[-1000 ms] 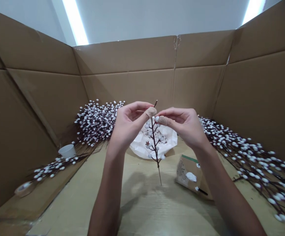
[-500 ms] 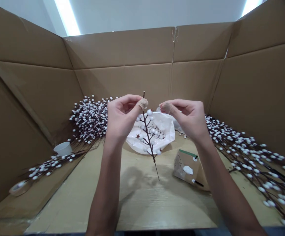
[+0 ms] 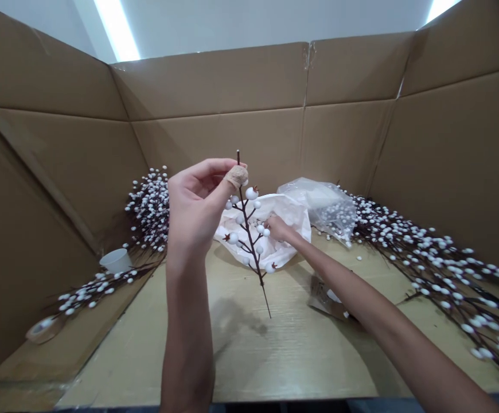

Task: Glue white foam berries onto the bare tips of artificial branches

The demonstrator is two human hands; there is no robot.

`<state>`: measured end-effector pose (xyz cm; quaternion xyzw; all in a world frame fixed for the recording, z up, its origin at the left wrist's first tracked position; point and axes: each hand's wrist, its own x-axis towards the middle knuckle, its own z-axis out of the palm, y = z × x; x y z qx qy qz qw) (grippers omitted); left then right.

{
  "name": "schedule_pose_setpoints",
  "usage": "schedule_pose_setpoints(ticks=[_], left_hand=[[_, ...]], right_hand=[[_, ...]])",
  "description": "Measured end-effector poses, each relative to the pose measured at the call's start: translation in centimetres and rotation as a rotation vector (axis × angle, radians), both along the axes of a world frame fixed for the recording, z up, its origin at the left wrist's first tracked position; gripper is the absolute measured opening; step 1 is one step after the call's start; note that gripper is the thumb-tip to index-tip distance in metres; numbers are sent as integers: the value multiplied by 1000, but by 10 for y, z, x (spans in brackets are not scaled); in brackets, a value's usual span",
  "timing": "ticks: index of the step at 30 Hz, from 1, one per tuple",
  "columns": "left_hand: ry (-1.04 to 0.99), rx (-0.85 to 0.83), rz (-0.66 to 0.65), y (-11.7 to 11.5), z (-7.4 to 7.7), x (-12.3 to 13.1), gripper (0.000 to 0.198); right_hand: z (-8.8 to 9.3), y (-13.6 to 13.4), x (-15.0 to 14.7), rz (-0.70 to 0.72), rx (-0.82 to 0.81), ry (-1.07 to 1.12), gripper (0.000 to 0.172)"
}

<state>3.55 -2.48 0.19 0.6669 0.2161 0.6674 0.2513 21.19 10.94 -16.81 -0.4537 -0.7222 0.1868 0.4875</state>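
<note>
My left hand pinches an artificial berry stem near its top end, with tape-like wrapping on the thumb. The brown stem hangs tilted above the table, bearing white berries, some tipped with small reddish-brown stars. Behind it, my right hand reaches into a white plastic bag that lies open with small pieces inside. Its fingers are bent down among the pieces; whether they hold one is hidden.
Bunches of white-berry stems lie at the left and right. A clear bag sits behind. A white cup and tape roll stand at left. A small cardboard box is under my right forearm. Cardboard walls surround the table.
My right hand has moved from beside the stem's top down and forward into the white bag. My left hand has shifted slightly left, still holding the berry stem.
</note>
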Motion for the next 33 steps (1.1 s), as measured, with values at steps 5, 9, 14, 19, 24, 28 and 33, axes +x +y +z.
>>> schedule_pose_setpoints(ticks=[5,9,14,19,24,28,33], left_hand=[[-25,19,-61,-2,1,-7,8],[-30,22,-92,-1,1,-10,6],[-30,16,-74,-1,1,-10,10],[-33,0,-112,-2,1,-10,10],[44,-46,-71,-4,1,-5,11],[84,-99,-143,-8,0,3,12],[101,-166,-245,-14,-2,15,13]], right_hand=[[0,11,-11,-69,-325,-286,31],[6,12,-13,-110,-416,-380,30],[13,5,-10,-115,-388,-358,14],[36,-23,-1,-19,-333,-207,19],[83,-76,19,395,-340,295,21],[116,-116,29,424,-193,596,23],[134,-146,29,393,-53,701,20]])
